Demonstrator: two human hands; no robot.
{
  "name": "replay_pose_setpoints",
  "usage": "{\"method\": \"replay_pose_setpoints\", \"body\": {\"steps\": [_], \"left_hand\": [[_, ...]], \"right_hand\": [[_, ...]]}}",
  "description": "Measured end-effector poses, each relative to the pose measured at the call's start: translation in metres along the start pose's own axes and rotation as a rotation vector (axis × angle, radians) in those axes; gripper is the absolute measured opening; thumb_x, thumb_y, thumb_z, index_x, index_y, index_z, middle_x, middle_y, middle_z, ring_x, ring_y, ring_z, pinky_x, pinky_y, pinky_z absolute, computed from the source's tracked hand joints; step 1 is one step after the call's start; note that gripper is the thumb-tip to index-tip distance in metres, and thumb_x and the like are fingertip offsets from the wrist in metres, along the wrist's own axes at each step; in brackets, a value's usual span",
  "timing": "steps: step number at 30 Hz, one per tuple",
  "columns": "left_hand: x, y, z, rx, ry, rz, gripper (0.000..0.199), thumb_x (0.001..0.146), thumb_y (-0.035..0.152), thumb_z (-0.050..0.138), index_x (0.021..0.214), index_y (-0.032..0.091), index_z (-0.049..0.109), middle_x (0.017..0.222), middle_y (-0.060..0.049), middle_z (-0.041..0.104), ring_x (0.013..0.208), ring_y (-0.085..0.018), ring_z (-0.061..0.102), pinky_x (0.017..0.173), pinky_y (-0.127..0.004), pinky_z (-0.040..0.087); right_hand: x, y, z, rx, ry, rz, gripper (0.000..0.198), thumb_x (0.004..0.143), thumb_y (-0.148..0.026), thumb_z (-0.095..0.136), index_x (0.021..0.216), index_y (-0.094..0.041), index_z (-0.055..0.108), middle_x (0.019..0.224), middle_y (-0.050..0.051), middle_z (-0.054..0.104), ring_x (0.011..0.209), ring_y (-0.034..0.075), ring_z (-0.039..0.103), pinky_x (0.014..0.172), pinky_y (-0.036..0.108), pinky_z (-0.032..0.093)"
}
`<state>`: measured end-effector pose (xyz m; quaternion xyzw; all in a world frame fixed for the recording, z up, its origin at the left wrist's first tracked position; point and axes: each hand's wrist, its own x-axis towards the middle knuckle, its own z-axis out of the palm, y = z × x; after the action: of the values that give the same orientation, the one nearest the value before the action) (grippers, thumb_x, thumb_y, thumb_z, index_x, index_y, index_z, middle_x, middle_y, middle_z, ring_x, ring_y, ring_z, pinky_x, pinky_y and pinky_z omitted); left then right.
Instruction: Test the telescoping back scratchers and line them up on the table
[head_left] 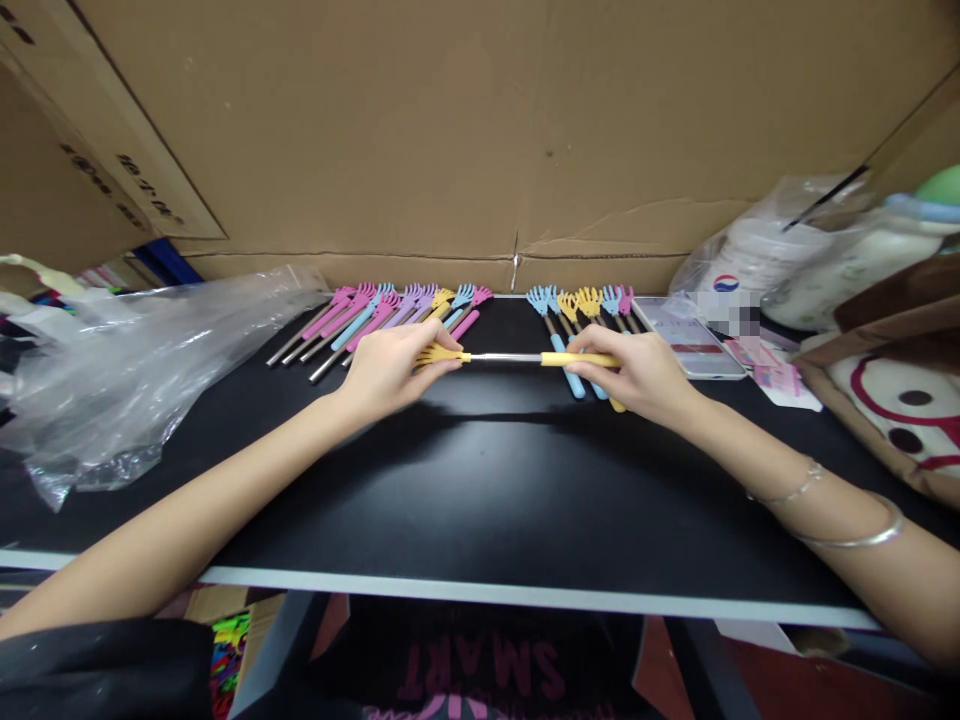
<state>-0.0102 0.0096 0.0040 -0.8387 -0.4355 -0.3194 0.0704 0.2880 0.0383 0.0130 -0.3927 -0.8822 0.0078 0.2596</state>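
Held level above the black table [480, 500] is a yellow back scratcher [510, 358] with a bare metal rod between its claw and its grip. My left hand [397, 370] pinches the claw end, while my right hand [626, 370] is closed round the yellow grip. Behind my left hand lies a row of back scratchers [367, 318] in pink, blue, purple and yellow. A second group of back scratchers [577, 315], blue, yellow and pink, lies behind my right hand, which partly hides it.
A clear plastic bag [150, 370] covers the table's left side. On the right are a phone [690, 340], pink cards [776, 375], a white cup in a bag [765, 260], a bottle [862, 260] and a brown bag [892, 370]. A cardboard wall [450, 130] closes the back.
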Motion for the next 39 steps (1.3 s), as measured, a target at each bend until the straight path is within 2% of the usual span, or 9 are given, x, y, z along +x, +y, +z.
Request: {"method": "replay_pose_setpoints", "body": {"steps": [4,12,18,22,28,31,35,39], "left_hand": [[0.000,0.000,0.000,0.080,0.048,0.081,0.016,0.089,0.035,0.053,0.088,0.020,0.059,0.085,0.001,0.070,0.073,-0.012,0.063,0.061,-0.020,0.038],[0.001,0.002,-0.002,0.062,0.007,0.019,0.021,0.089,0.040,0.052,0.089,0.022,0.062,0.082,0.000,0.067,0.072,-0.013,0.059,0.063,-0.021,0.037],[0.002,0.001,0.003,0.019,-0.032,-0.093,0.023,0.087,0.043,0.053,0.091,0.022,0.061,0.080,0.001,0.066,0.072,-0.013,0.058,0.062,-0.021,0.036],[0.002,0.002,0.003,-0.010,-0.053,-0.106,0.024,0.087,0.044,0.053,0.090,0.022,0.062,0.084,0.001,0.067,0.073,-0.013,0.058,0.063,-0.021,0.036],[0.002,0.008,0.001,0.026,-0.108,-0.088,0.027,0.088,0.047,0.051,0.089,0.025,0.066,0.082,0.001,0.067,0.075,-0.014,0.058,0.062,-0.023,0.035],[0.001,0.008,0.003,0.065,-0.099,-0.043,0.026,0.089,0.045,0.050,0.089,0.025,0.067,0.087,0.001,0.068,0.083,-0.015,0.057,0.065,-0.023,0.037],[-0.001,0.006,0.007,0.133,-0.122,0.038,0.026,0.091,0.043,0.047,0.090,0.026,0.067,0.093,0.000,0.067,0.089,-0.015,0.056,0.063,-0.024,0.036],[-0.001,0.005,0.010,0.164,-0.145,0.056,0.027,0.092,0.043,0.045,0.095,0.026,0.066,0.096,0.000,0.066,0.090,-0.015,0.056,0.062,-0.025,0.036]], "right_hand": [[0.000,0.000,0.004,0.083,-0.094,0.027,0.031,0.089,-0.049,0.043,0.083,-0.022,0.056,0.055,-0.004,0.053,0.047,0.009,0.044,0.052,0.023,0.029],[-0.002,0.000,0.015,0.084,-0.142,0.019,0.032,0.091,-0.048,0.039,0.083,-0.021,0.054,0.055,-0.004,0.049,0.049,0.010,0.043,0.053,0.023,0.028],[-0.005,-0.006,0.017,-0.074,-0.081,-0.006,0.035,0.092,-0.049,0.035,0.086,-0.021,0.055,0.054,-0.004,0.052,0.048,0.011,0.047,0.052,0.023,0.027],[-0.006,-0.010,0.012,-0.211,-0.056,-0.031,0.039,0.092,-0.052,0.032,0.089,-0.022,0.058,0.053,-0.003,0.055,0.046,0.012,0.049,0.049,0.024,0.025],[-0.008,-0.015,0.013,-0.382,-0.061,-0.122,0.035,0.093,-0.048,0.036,0.092,-0.023,0.061,0.060,-0.001,0.064,0.050,0.013,0.055,0.048,0.025,0.024],[-0.009,-0.018,0.016,-0.423,-0.073,-0.134,0.032,0.093,-0.045,0.038,0.091,-0.023,0.061,0.065,-0.001,0.067,0.050,0.013,0.056,0.048,0.025,0.023],[-0.009,-0.018,0.018,-0.408,-0.103,-0.136,0.031,0.093,-0.044,0.039,0.092,-0.023,0.061,0.069,0.000,0.068,0.054,0.013,0.058,0.049,0.026,0.024],[-0.009,-0.021,0.017,-0.349,-0.102,-0.118,0.029,0.093,-0.043,0.038,0.097,-0.023,0.059,0.070,0.000,0.069,0.057,0.014,0.060,0.050,0.025,0.027]]}}
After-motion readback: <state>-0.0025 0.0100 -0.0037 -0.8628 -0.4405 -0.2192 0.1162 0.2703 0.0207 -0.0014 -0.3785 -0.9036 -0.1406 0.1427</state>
